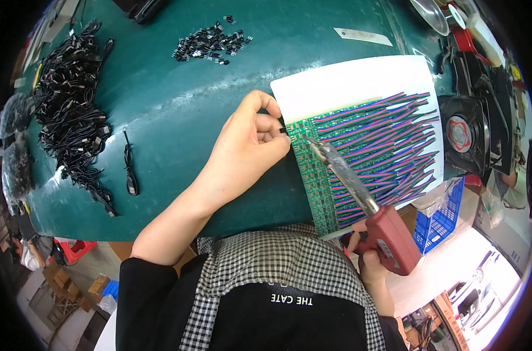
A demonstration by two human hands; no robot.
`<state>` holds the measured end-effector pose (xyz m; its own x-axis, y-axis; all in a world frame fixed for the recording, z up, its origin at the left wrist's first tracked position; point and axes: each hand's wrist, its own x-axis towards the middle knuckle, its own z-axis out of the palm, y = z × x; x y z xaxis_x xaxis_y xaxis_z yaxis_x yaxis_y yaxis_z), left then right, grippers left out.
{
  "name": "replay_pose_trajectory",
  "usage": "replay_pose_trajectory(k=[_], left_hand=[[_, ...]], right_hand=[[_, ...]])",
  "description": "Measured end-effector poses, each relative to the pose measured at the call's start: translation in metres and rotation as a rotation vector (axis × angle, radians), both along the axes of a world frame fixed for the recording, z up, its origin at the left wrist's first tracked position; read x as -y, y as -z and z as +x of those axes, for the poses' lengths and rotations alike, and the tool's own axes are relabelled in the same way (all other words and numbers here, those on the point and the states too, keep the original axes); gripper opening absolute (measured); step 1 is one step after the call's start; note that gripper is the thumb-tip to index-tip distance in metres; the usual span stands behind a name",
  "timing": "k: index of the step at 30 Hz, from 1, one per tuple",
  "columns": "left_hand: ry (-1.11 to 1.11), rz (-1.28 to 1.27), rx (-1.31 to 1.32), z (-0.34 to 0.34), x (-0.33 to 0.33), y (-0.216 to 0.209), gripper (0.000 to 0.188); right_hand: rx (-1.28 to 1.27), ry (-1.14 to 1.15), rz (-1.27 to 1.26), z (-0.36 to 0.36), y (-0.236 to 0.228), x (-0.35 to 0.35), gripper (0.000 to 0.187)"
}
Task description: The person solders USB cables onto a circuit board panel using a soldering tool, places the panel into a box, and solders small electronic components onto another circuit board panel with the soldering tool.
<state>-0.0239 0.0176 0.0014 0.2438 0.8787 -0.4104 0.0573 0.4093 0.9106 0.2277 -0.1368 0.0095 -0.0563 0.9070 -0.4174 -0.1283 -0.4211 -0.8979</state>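
My left hand (237, 149) is at the left edge of a green circuit board panel (317, 187). Its thumb and fingers pinch a small black connector (283, 130) against that edge. Wrapped round the handle of a red soldering gun (390, 241) is my right hand (371, 268), partly hidden by the tool. The gun's tip points at the panel's upper left part, close to the connector; I cannot tell whether it touches. Rows of red, blue and black wires (389, 143) run rightward from the panel. Beneath lies a white sheet (353, 76).
A pile of small black connectors (210, 44) lies at the far side of the green table (155, 88). Bundled black cables (73, 111) fill the left, with one single cable (130, 167) apart. A metal blade (362, 36), a fan (463, 131) and a blue crate (441, 219) are rightward.
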Motion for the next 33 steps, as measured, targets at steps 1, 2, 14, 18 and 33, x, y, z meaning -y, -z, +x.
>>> replay_pose_trajectory(k=[1,2,14,18,33], left_hand=[[-0.004,0.004,-0.007,0.0,0.0,0.0,0.026],[0.007,0.015,-0.009,0.0,0.0,-0.001,0.026],[-0.075,0.597,-0.768,-0.049,-0.056,0.005,0.025],[0.002,0.713,-0.893,-0.053,-0.071,0.013,0.013],[-0.026,-0.084,0.142,-0.037,0.002,-0.011,0.01]], right_hand=[[-0.016,0.038,0.068,-0.002,-0.002,0.0,0.068],[-0.038,0.076,0.136,-0.004,-0.002,-0.001,0.066],[-0.047,0.033,0.137,-0.007,-0.003,-0.002,0.065],[-0.056,0.052,0.172,-0.007,-0.004,-0.003,0.063],[0.124,0.072,0.088,-0.018,-0.012,-0.013,0.072]])
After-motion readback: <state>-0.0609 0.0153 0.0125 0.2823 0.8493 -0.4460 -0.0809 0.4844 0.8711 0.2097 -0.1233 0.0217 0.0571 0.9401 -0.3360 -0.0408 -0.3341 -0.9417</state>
